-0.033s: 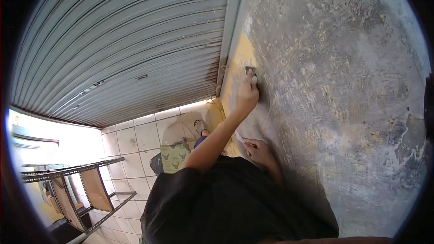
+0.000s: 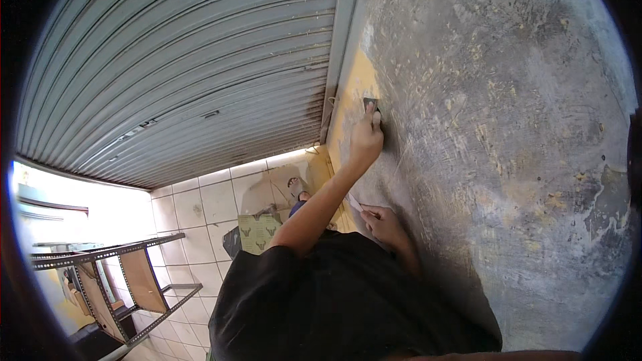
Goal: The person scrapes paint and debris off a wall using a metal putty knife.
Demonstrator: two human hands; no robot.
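Note:
My left hand (image 2: 367,139) is stretched up to the wall, closed around a small scraper (image 2: 370,103) with a dark, flat blade. One finger lies along the blade, which sits against the wall where yellow paint (image 2: 362,79) borders bare grey plaster; most of its handle is hidden in my palm. Lower down, close to the wall, my right hand (image 2: 386,226) grips a thin, pale, flat-bladed tool (image 2: 355,203). Its exact kind is too small to tell. The wall (image 2: 495,160) is grey and rough, with yellow flecks and scratches.
A grey ribbed roller shutter (image 2: 200,60) adjoins the wall at the left. On the tiled floor (image 2: 216,202) lies a yellowish printed bag or sheet (image 2: 257,232) beside my foot (image 2: 295,187). A perforated metal rack (image 2: 144,279) stands at the lower left.

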